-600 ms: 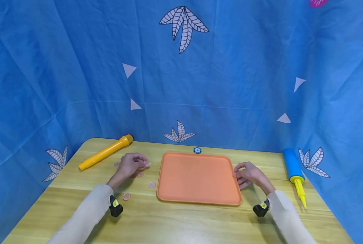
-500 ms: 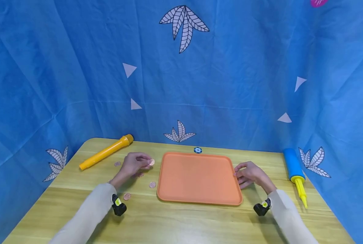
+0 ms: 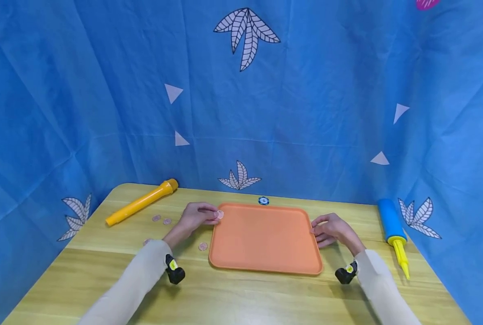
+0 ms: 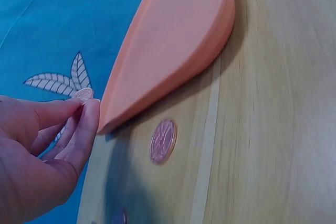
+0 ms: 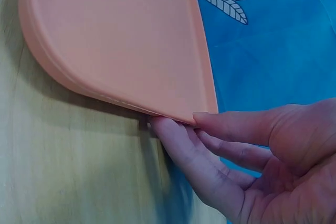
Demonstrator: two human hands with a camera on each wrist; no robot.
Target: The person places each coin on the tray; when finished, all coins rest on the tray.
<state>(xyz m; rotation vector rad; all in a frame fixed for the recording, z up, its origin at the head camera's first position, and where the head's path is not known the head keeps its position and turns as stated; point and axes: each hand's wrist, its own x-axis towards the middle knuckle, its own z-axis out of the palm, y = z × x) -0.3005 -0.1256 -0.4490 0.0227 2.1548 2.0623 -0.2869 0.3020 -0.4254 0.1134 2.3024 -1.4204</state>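
My left hand pinches a copper coin between thumb and fingers, just over the far-left corner of an orange tray. In the left wrist view the pinched coin shows its upper part above the fingertips. At the tray's right side, my right hand holds the rim. The right wrist view has the thumb on the edge of the tray and fingers against its outer side and underneath. Beside the tray's left edge a coin lies flat on the table.
More copper coins lie left of my left hand, among them one coin and another coin. A yellow-orange tube rests at the back left. A poker chip sits behind the tray. A blue and yellow hand pump lies far right.
My left hand has carried the coin rightward from the table to the tray's left edge. My right hand stays at the right rim, and the tray stays in place.
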